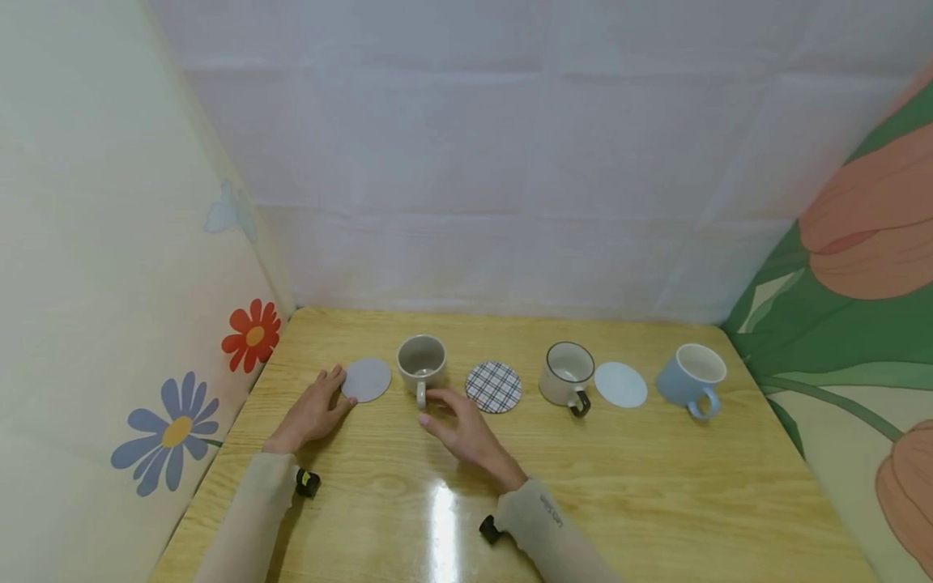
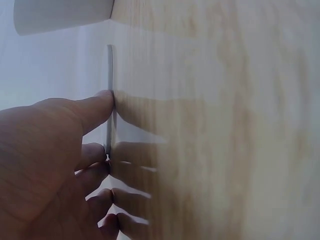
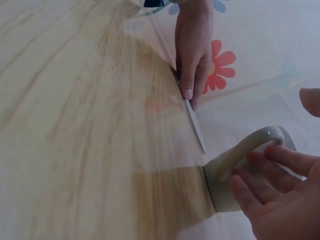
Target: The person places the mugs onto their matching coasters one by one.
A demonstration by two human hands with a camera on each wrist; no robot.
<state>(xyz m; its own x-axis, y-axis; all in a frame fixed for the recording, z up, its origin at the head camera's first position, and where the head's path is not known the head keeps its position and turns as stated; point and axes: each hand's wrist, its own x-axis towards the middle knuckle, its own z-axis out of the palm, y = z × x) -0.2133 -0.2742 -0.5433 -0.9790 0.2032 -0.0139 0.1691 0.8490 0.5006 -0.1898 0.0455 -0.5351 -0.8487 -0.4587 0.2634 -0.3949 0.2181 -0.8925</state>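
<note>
Watching head view: left hand [image 1: 312, 413] spread, touching grey coaster [image 1: 368, 380]; right hand [image 1: 466, 431] half-open at grey mug [image 1: 421, 364], holding nothing. Right of that grip: plaid coaster [image 1: 494, 388], black-rimmed mug [image 1: 564, 376], pale coaster [image 1: 621, 385], blue mug [image 1: 683, 382]. Totals: three mugs, three coasters. Left wrist: thumb [image 2: 97, 107] at rim. Right wrist: fingers [image 3: 279, 176] beside handle [image 3: 242, 150]; I judge reaching step, next needing thumb closed.

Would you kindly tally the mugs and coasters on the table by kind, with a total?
Mugs: 3 (grey mug, black-rimmed mug, blue mug)
Coasters: 3 (plain grey coaster, checked coaster, pale blue coaster)
Total: 6
</note>
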